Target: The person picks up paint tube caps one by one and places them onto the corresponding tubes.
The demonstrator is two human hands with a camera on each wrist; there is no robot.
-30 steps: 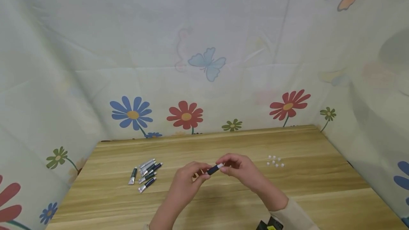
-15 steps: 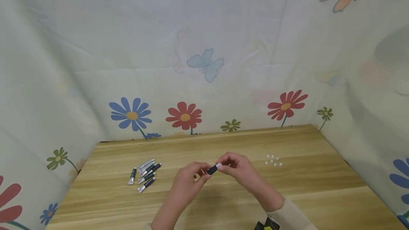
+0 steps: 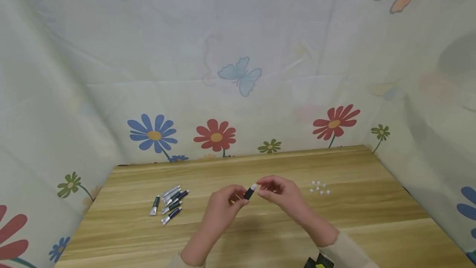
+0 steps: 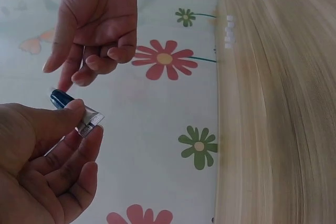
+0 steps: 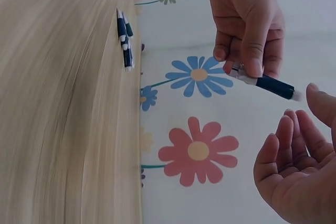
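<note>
My left hand (image 3: 222, 206) pinches a small paint tube (image 4: 62, 98) between thumb and fingers, high over the table. The tube has a dark blue body, a silver crimped end inside the grip and a white cap (image 3: 254, 186) pointing up and away from that hand. My right hand (image 3: 281, 194) hovers beside the cap. In the right wrist view, its thumb (image 5: 321, 103) and fingers stand apart around the cap end, loosely bent and gripping nothing.
Several more paint tubes (image 3: 172, 205), dark and silver, lie in a loose group on the left of the wooden table (image 3: 282, 239). Several small white caps (image 3: 317, 187) are scattered at the right. A flower-printed cloth (image 3: 178, 94) hangs behind and at the sides.
The right thumb and fingers, earlier at the white cap, have come off it and moved slightly right. The tube has tipped steeper in the left hand, cap end upward.
</note>
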